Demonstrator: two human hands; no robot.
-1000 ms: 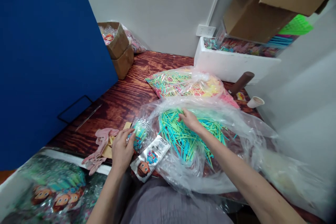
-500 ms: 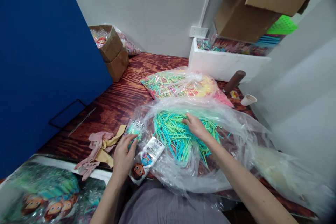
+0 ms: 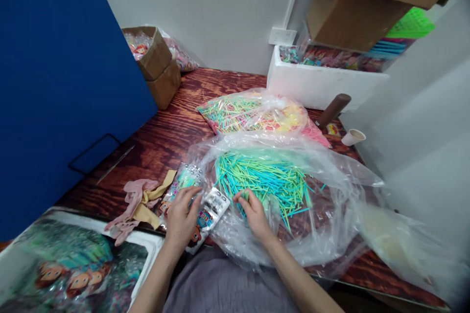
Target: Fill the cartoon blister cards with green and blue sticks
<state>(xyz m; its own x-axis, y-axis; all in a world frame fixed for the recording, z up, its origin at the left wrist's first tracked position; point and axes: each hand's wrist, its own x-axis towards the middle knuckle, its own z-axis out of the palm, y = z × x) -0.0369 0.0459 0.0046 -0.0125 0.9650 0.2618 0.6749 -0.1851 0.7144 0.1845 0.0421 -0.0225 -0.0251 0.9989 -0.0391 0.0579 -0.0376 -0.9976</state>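
My left hand (image 3: 182,215) rests over the left edge of a printed packet (image 3: 216,207), with its fingers curved and the thumb apart from them. The packet is white with a cartoon face, partly hidden by that hand. Several similar packets (image 3: 188,176) filled with coloured sticks lie just beyond it. My right hand (image 3: 255,212) is closed in a pinch above the near left side of a heap of thin green and blue sticks (image 3: 268,178). A bit of green shows at its fingertips; how many sticks it holds cannot be made out. The heap lies in an opened clear plastic bag (image 3: 330,195).
Behind lies a bag of multicoloured sticks (image 3: 238,112). A white foam box (image 3: 323,85) carries a cardboard box (image 3: 356,14). Nearby are a brown tube (image 3: 334,110) and a paper cup (image 3: 353,137). Gloves (image 3: 134,200) and a foam box of packets (image 3: 152,249) sit at left.
My right hand has drawn back from the heap, leftward and nearer, with green at its fingertips. My left hand has shifted right, from the packets behind to the printed packet.
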